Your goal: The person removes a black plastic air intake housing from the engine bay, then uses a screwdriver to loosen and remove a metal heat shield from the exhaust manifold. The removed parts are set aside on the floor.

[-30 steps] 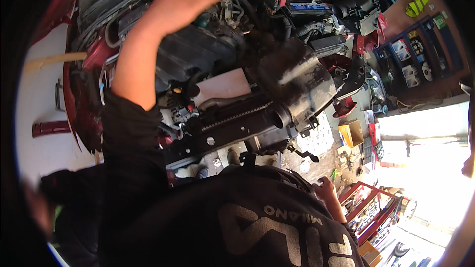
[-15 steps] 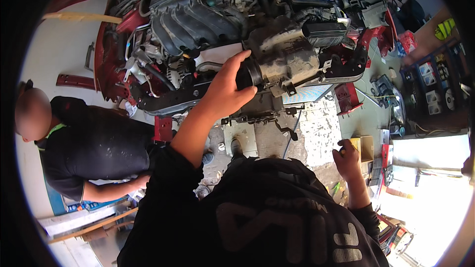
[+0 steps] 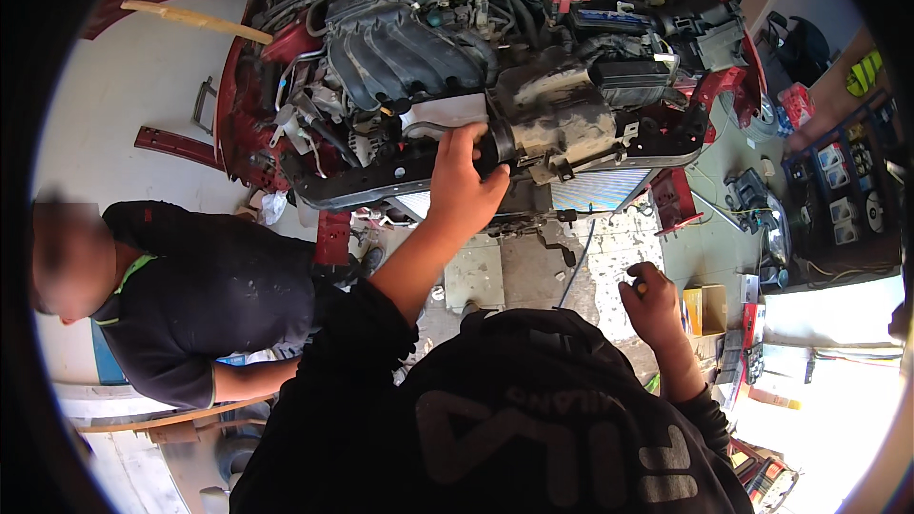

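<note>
My left hand reaches up to the front of the car, its fingers and thumb curved around the round black collar of a dusty black plastic air box. The box lies across the front crossmember. Down to the right, my right hand is closed around a small tool with a yellow end; the rest of it is hidden in the fist. Beside the collar, left of the box, sits a pale reservoir with a dark hose across it.
The ribbed engine cover and battery lie beyond. A radiator hangs under the crossmember. At the left stands another person in a dark shirt. A wooden prop leans by the red fender; a cardboard box sits right.
The car shifts right and slightly down in view. My left hand's fingers draw in closer around the collar. My right hand moves slightly left and up, still closed on the tool.
</note>
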